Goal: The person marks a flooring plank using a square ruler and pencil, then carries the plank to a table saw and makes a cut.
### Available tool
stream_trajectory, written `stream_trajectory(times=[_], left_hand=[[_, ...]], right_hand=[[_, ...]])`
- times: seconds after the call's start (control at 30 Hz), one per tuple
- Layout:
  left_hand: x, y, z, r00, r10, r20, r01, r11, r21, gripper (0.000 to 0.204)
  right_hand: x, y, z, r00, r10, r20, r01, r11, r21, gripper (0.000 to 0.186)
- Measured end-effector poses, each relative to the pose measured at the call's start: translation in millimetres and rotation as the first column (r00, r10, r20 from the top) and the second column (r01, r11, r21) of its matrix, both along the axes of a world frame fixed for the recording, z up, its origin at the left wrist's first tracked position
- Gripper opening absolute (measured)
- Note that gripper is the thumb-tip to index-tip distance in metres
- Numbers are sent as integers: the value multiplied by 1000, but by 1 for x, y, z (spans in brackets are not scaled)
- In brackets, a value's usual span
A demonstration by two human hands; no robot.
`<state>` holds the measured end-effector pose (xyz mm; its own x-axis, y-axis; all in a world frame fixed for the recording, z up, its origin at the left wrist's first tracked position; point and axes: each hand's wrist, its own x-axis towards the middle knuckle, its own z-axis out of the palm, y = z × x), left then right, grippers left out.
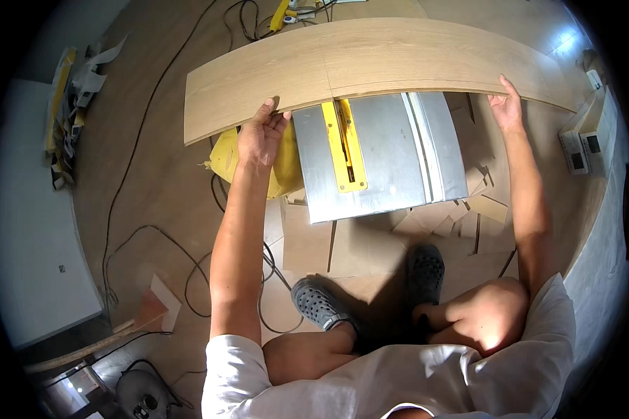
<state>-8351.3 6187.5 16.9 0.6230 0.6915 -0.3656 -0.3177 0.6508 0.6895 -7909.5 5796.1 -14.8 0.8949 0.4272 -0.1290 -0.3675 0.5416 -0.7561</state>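
Note:
A long wood-grain floor plank (412, 59) lies crosswise over the far part of a table saw (384, 157). A thin line crosses its face near the middle, about in line with the saw's slotted yellow insert (346, 150). My left hand (260, 136) grips the plank's near edge left of that insert, thumb on top and fingers partly hidden below. Toward the plank's right end, my right hand (507, 110) holds the same edge, one finger stretched over the top. The blade is hard to make out in the slot; the plank hides the table's far side.
Offcuts (486, 208) lie under and right of the saw. A yellow bag-like thing (284, 167) sits at its left. Black cables (136, 140) loop over the floor. My shoes (321, 304) stand close in front. White boxes (583, 143) are at the right wall.

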Motion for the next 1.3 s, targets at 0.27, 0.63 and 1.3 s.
stream_trajectory(times=[0.27, 0.63, 1.3], left_hand=[[-8, -4, 2, 1000, -23, -11, 23, 1000, 18, 24], [-20, -19, 3, 1000, -6, -23, 6, 1000, 30, 23], [-42, -50, 9, 999, -5, -47, 7, 999, 50, 26]], right_hand=[[-10, -3, 1, 1000, -8, -10, 8, 1000, -13, 22], [-21, -14, 4, 1000, -6, -16, 6, 1000, -14, 22], [-46, -50, 10, 999, 27, -35, -29, 999, -38, 19]])
